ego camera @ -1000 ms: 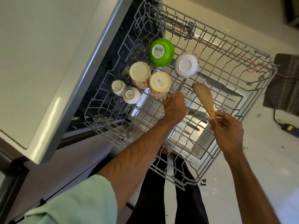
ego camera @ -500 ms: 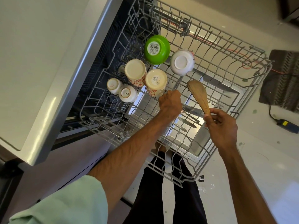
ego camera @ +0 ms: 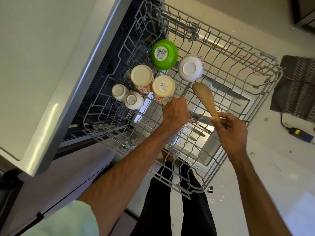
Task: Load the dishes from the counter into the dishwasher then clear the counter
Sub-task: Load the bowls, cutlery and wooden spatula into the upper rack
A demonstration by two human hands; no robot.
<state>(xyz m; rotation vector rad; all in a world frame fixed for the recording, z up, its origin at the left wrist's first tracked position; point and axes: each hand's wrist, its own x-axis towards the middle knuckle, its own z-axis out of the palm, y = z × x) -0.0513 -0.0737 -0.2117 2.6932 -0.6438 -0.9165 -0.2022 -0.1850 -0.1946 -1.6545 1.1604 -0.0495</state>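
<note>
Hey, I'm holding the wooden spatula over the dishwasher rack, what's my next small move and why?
Probably lower the wooden spatula flat onto the rack beside the cutlery. Your right hand holds only its handle end, the blade hangs over bare wires near the white bowl, and the cutlery already lies flat there.

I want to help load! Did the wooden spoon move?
Yes. The wooden spoon in the right hand has edged closer to the upturned white bowl.

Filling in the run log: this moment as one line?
phase: loading rack | left hand: against patterned cup, fingers hidden | right hand: pinches wooden spatula above rack | also racked: green bowl, white bowl, upside down
</note>
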